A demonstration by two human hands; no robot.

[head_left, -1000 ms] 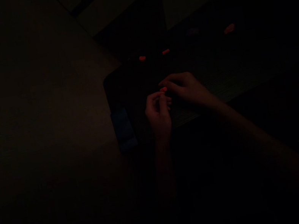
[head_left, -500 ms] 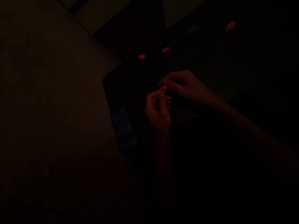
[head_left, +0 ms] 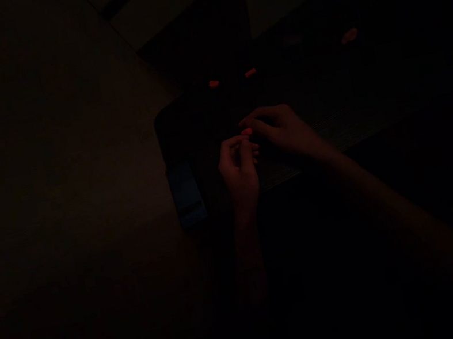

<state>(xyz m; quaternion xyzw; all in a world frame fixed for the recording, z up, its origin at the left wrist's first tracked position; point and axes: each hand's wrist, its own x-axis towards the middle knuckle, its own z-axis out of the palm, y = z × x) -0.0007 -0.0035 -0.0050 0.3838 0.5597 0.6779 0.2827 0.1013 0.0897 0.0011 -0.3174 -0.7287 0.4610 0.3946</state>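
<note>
The scene is very dark. Between my two hands is a small bright orange-red piece (head_left: 247,131), its exact kind too dim to tell. My left hand (head_left: 238,164) comes up from below, with thumb and forefinger pinched at the near side of the piece. From the right, my right hand (head_left: 278,125) reaches in and its thumb and forefinger close on the other side. Farther back on the dark table (head_left: 209,120) lie a small orange lump (head_left: 214,84) and a short orange stick-like piece (head_left: 250,73).
A flat dark phone-like slab (head_left: 187,194) lies at the table's left edge. A larger orange piece (head_left: 349,35) sits at the back right. Something faint and pale (head_left: 292,40) is near the back edge. Pale floor (head_left: 54,165) extends on the left.
The picture has grown darker. Both hands keep nearly the same pose around the orange-red piece; the whole view has shifted very slightly.
</note>
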